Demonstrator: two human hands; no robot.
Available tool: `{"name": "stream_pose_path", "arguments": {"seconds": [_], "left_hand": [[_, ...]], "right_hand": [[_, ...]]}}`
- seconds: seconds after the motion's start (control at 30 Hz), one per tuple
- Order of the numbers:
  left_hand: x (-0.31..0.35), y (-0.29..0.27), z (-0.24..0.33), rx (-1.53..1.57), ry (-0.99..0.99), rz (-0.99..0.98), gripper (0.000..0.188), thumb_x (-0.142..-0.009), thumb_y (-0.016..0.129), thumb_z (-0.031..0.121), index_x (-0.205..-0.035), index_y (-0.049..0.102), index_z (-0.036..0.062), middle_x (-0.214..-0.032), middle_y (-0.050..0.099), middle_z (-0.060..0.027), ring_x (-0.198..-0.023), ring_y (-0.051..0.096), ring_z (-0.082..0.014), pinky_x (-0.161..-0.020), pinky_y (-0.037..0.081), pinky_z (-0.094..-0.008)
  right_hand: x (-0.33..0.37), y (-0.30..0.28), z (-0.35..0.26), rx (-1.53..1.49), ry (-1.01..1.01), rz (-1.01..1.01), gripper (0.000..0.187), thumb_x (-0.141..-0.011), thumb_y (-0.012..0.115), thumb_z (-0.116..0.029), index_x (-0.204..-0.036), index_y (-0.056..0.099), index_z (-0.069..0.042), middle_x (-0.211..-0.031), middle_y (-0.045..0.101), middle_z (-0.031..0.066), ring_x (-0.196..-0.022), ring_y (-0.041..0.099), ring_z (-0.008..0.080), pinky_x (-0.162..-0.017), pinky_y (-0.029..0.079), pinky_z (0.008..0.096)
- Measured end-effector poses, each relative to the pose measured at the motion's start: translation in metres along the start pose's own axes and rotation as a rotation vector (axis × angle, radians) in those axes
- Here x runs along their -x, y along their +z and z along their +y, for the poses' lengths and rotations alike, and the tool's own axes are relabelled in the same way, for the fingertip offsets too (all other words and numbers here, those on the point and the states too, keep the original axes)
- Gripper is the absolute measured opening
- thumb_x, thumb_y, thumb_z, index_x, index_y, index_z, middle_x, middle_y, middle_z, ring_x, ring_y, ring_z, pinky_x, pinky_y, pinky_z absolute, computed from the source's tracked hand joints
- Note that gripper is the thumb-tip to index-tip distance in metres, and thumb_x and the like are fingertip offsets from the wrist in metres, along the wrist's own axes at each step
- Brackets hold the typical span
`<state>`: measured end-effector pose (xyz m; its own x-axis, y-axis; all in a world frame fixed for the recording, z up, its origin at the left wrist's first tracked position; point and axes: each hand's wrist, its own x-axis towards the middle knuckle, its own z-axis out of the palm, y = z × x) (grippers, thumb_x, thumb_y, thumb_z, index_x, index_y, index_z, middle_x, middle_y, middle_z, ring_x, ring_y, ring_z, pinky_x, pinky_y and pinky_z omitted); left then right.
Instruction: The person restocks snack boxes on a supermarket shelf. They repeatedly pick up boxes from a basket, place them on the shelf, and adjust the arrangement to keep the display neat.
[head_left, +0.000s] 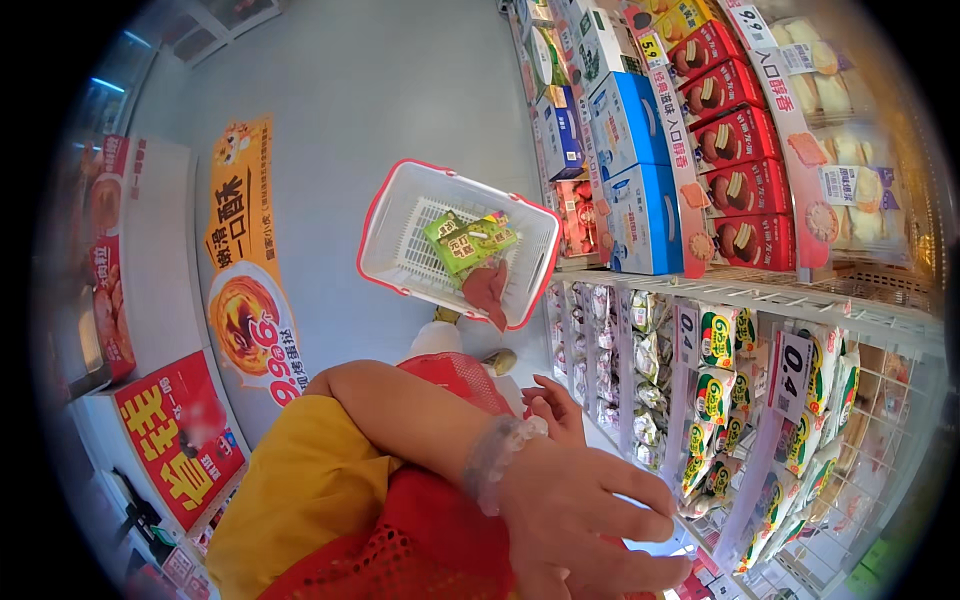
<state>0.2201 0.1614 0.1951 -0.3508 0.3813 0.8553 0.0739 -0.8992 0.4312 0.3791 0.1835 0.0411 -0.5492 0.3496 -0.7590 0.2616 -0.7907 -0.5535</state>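
Small wrapped packets (716, 335), printed in green, white, yellow and a little red, are the things nearest the hands; they fill two sloping lanes on the lower rack, overlapping too much to count. Their wrappers bear a bold numeral, and two white price cards (790, 370) in black figures front the lanes.

The left hand (590, 510), a pale translucent bracelet (500, 463) at its wrist, points toward the rack with fingers apart; its palm is hidden, so I cannot tell whether it grips anything. The right hand (557, 408) shows partly beyond that wrist, fingers loosely bent, its grip also unclear.

Ahead of two shoes (500, 361) is one white basket (385, 215) with a red rim, containing green printed packaging (465, 238) and one reddish-brown item (485, 288) of unclear kind.

Above the packets stand five red boxes (735, 135) picturing round cakes, then two large blue boxes (640, 220). Leftward, a yellow poster (240, 200) has dark characters, a red poster (165, 440) yellow ones.
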Motion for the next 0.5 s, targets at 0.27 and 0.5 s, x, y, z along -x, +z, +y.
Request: {"name": "stream_pose_path", "arguments": {"seconds": [0.27,0.5], "left_hand": [[0.270,-0.227,-0.171,-0.780,-1.515,0.450,0.065,-0.074,0.069,0.022,-0.126,0.037,0.0011,-0.106,0.052,-0.0146,-0.090,0.056,-0.0209,-0.076,0.047,-0.0312],[0.404,-0.304,-0.227,-0.664,-2.142,0.914,0.104,-0.056,0.081,0.037,-0.133,0.023,-0.0030,-0.127,0.039,-0.0264,-0.119,0.039,-0.0324,-0.095,0.036,-0.0391]], "right_hand": [[-0.088,0.039,0.007,0.381,-0.043,0.071,0.033,-0.090,0.048,-0.012,-0.120,0.046,-0.001,-0.102,0.060,0.0097,-0.093,0.056,0.0158,-0.071,0.047,0.0248],[-0.122,0.032,0.017,0.440,0.133,0.229,0.032,-0.090,0.047,-0.011,-0.119,0.046,0.001,-0.101,0.060,0.0125,-0.092,0.057,0.0172,-0.077,0.046,0.0272]]}}
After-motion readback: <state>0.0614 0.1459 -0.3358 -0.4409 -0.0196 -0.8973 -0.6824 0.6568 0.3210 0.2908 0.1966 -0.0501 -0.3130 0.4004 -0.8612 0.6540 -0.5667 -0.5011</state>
